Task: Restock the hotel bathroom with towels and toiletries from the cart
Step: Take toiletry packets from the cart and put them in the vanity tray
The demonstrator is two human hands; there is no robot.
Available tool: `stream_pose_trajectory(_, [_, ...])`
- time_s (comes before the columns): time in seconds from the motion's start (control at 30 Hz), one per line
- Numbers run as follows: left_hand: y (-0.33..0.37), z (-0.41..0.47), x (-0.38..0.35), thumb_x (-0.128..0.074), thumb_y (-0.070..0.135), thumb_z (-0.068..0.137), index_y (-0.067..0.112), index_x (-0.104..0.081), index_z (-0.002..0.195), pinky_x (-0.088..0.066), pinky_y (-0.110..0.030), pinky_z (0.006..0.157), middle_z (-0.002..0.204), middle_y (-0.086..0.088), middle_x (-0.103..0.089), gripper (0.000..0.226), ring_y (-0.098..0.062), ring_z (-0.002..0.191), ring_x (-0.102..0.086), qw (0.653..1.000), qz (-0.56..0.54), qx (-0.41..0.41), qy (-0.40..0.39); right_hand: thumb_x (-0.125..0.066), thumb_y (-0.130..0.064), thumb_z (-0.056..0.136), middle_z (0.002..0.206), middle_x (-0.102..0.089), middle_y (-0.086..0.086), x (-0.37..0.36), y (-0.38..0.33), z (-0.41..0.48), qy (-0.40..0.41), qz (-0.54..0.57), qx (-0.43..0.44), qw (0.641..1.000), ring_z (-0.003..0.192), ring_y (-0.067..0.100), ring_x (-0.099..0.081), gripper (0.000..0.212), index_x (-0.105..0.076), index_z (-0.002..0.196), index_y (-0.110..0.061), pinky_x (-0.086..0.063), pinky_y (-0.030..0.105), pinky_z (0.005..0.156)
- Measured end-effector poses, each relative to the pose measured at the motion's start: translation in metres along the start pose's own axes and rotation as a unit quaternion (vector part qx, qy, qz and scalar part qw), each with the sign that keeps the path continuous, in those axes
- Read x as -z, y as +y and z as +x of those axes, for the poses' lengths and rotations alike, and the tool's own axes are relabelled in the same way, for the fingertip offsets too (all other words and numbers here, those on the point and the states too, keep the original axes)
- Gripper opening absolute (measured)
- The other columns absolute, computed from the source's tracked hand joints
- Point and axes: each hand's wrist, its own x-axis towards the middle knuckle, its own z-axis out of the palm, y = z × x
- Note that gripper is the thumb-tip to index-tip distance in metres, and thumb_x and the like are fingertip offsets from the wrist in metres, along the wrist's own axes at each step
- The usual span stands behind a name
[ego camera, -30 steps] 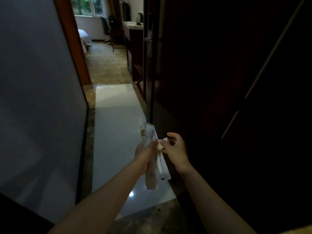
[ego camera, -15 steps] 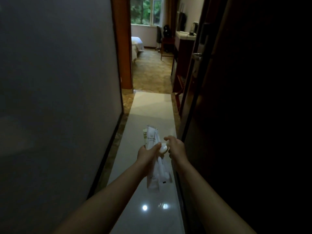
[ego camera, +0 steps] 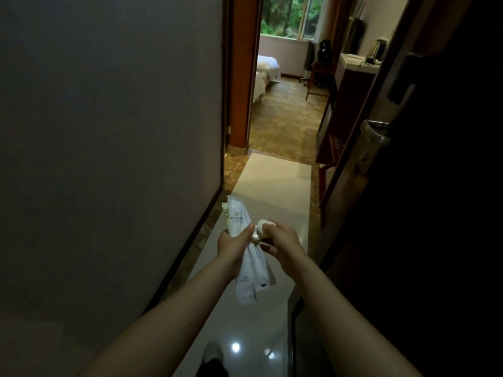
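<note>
Gripping long white paper toiletry sachets (ego camera: 246, 257), the left hand (ego camera: 234, 244) meets the right hand (ego camera: 283, 244), fingers curled around small round white caps (ego camera: 261, 229); grey wall (ego camera: 109, 159) left, dark wooden door (ego camera: 435, 186) right

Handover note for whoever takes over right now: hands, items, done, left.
Left hand: grip closed on a bundle of white sachets, held roughly upright, lower ends hanging below the fist.
Right hand: grip closed on small round white items, touching the sachets at the top of the left fist; what they are is too blurred to tell.
Position: standing in the entry corridor on the pale floor tile, open dark door on the right, bedroom ahead.
Done: toiletries picked up and in hand.
Left: carry them into the bathroom and set them out; no towels, cart or bathroom in view.
</note>
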Motion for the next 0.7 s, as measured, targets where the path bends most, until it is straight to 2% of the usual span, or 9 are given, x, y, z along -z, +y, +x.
stream_pose_trajectory(0.1, [0.016,0.056,-0.017,-0.077,0.030,0.081,0.008,-0.060,0.114,-0.058,-0.042,0.081,0.103,-0.014,-0.070,0.043,-0.028,0.090,-0.070,1.000,0.000,0.001,-0.004,-0.053,-0.015,0.095,0.095,-0.069,0.006,-0.009,-0.015,0.058,-0.024,-0.008,-0.022,0.999,0.090,0.020,-0.067,0.008,-0.060,0.097,-0.017,-0.056,0.033,0.079])
stream_pose_trajectory(0.2, [0.041,0.125,-0.031,-0.075,0.035,0.082,0.009,-0.060,0.117,-0.058,-0.045,0.084,0.103,-0.013,-0.071,0.046,-0.029,0.091,-0.070,1.000,-0.001,0.001,-0.005,-0.056,-0.019,0.094,0.099,-0.071,0.007,-0.020,-0.035,0.130,-0.028,-0.016,-0.012,0.999,0.090,0.020,-0.069,0.015,-0.063,0.107,-0.015,-0.054,0.028,0.070])
stream_pose_trajectory(0.3, [0.079,0.198,-0.046,-0.061,0.030,0.092,0.006,-0.059,0.119,-0.055,-0.046,0.089,0.109,-0.017,-0.068,0.036,-0.033,0.098,-0.067,1.000,-0.006,0.018,-0.010,-0.056,-0.016,0.094,0.104,-0.072,0.008,-0.033,-0.065,0.204,-0.026,0.009,-0.007,1.000,0.089,0.020,-0.070,0.023,-0.064,0.116,-0.011,-0.053,0.026,0.065])
stream_pose_trajectory(0.4, [0.115,0.263,-0.061,-0.057,0.028,0.086,0.007,-0.056,0.128,-0.053,-0.051,0.093,0.113,-0.018,-0.067,0.047,-0.036,0.101,-0.066,1.000,0.010,0.020,-0.019,-0.057,-0.010,0.093,0.100,-0.073,0.009,-0.044,-0.099,0.267,-0.016,0.038,0.019,0.999,0.089,0.022,-0.071,0.018,-0.067,0.109,-0.009,-0.058,0.029,0.069])
stream_pose_trajectory(0.5, [0.142,0.316,-0.081,-0.052,0.016,0.090,0.006,-0.054,0.129,-0.054,-0.050,0.091,0.115,-0.018,-0.066,0.041,-0.036,0.102,-0.065,0.999,0.026,0.017,-0.033,-0.058,-0.006,0.092,0.100,-0.073,0.011,-0.049,-0.125,0.319,0.021,0.047,0.038,0.998,0.093,0.024,-0.071,0.014,-0.070,0.098,-0.011,-0.060,0.032,0.077])
stream_pose_trajectory(0.6, [0.160,0.354,-0.099,-0.050,0.011,0.093,0.006,-0.056,0.126,-0.056,-0.045,0.086,0.112,-0.018,-0.067,0.034,-0.034,0.100,-0.066,0.998,0.042,0.019,-0.045,-0.056,-0.007,0.092,0.101,-0.073,0.012,-0.051,-0.142,0.363,0.037,0.053,0.027,0.998,0.092,0.025,-0.071,0.017,-0.069,0.102,-0.009,-0.059,0.029,0.070])
stream_pose_trajectory(0.7, [0.179,0.406,-0.117,-0.051,0.011,0.095,0.008,-0.054,0.123,-0.054,-0.043,0.087,0.115,-0.017,-0.065,0.029,-0.034,0.104,-0.063,0.998,0.045,0.024,-0.048,-0.051,-0.009,0.094,0.104,-0.070,0.014,-0.051,-0.162,0.422,0.043,0.073,0.008,0.996,0.090,0.026,-0.068,0.014,-0.064,0.098,-0.013,-0.054,0.027,0.066])
